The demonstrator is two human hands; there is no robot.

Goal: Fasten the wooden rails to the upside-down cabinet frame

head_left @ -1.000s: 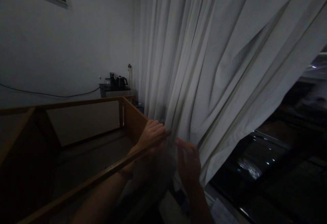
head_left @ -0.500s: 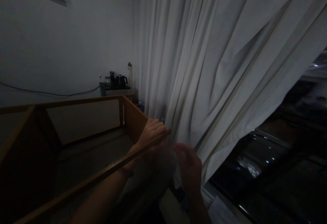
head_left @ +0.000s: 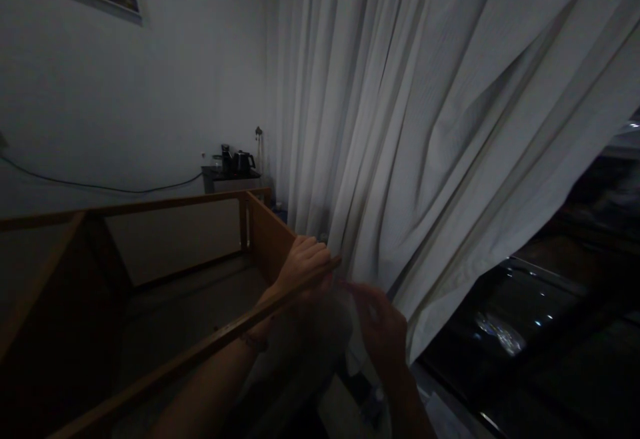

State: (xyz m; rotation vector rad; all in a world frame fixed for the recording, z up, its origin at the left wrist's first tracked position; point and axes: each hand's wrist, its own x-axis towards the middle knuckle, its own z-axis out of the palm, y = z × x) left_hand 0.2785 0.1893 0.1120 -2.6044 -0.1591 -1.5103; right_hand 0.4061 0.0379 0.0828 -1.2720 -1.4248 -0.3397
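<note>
In the dim head view a wooden frame with side panels (head_left: 273, 230), like a bed or shelf unit, fills the lower left. My left hand (head_left: 306, 257) reaches behind its near wooden rail (head_left: 220, 335) and is closed round the frame's corner, where the rail meets the end panel. My right hand (head_left: 381, 322) is just right of that corner, thumb and fingers pinched together. A pale, hazy, film-like patch (head_left: 333, 319) hangs below and between the hands; what the right fingertips hold cannot be made out.
A white curtain (head_left: 400, 125) hangs close on the right, beside dark glass (head_left: 510, 319). At the back, a small cabinet (head_left: 233, 184) carries a black kettle (head_left: 243, 161). A cable (head_left: 125, 189) runs along the wall. Pale items (head_left: 345, 405) lie low by my right arm.
The view has shifted slightly, so everything sits a little further right and lower. My left hand stays on the corner; my right hand keeps its pinch beside it.
</note>
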